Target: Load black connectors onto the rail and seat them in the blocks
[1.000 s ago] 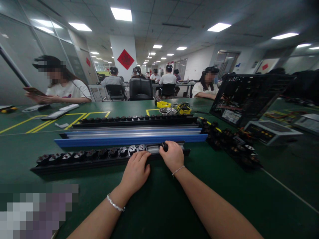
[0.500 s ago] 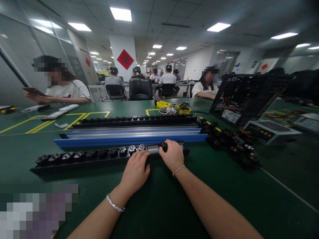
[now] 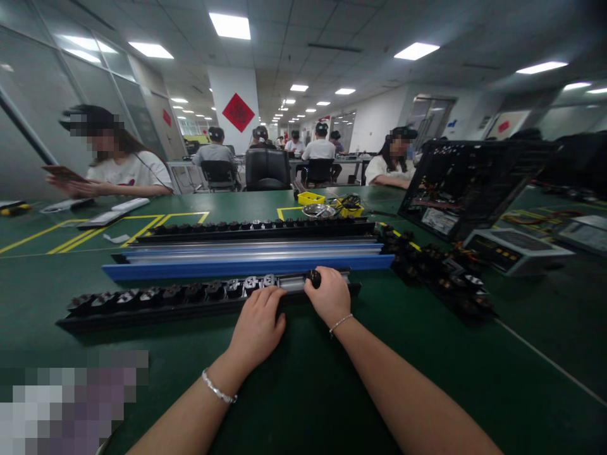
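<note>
A long black rail (image 3: 142,311) lies across the green table in front of me, with several small black socket modules (image 3: 190,292) seated along its left and middle part. My left hand (image 3: 258,325) rests on the rail's near edge, fingers curled against it. My right hand (image 3: 331,296) is closed around one small black module (image 3: 313,277), held on the rail's bare metal channel just right of the last seated module.
Behind the rail lie a blue strip (image 3: 246,268), a silver rail and a second black rail (image 3: 256,230). Loose black modules (image 3: 441,272) are piled at the right. An open computer case (image 3: 469,183), yellow bins (image 3: 312,198) and seated people lie further back.
</note>
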A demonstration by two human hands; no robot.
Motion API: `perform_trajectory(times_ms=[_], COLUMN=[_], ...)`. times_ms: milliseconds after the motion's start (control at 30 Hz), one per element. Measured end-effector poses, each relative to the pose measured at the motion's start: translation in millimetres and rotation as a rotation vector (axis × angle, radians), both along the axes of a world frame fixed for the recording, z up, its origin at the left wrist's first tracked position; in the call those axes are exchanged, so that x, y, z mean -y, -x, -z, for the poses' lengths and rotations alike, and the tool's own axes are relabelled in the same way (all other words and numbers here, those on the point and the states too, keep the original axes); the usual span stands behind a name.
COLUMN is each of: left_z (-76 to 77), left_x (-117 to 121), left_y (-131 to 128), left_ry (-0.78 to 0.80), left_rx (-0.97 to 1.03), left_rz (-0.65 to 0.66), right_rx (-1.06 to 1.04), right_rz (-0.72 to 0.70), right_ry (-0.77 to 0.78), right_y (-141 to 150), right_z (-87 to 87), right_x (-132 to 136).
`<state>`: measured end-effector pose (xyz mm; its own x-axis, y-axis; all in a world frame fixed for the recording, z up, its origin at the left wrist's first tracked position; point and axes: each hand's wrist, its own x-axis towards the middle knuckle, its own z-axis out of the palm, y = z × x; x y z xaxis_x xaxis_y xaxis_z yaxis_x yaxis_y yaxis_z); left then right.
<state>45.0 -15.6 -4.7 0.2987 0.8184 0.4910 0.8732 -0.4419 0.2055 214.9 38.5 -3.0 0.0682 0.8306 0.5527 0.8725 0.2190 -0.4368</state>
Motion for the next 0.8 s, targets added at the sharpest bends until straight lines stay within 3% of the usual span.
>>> perform_trajectory(times_ms=[800], left_z=[1.1], left_x=[0.0], left_y=[-0.2], left_ry=[-0.008], left_rx=[0.009], left_rz=[0.015], right_rx=[0.014], right_rz=[-0.014], right_ry=[0.038], right_y=[-12.3], right_z=[-6.4], right_x=[0.5])
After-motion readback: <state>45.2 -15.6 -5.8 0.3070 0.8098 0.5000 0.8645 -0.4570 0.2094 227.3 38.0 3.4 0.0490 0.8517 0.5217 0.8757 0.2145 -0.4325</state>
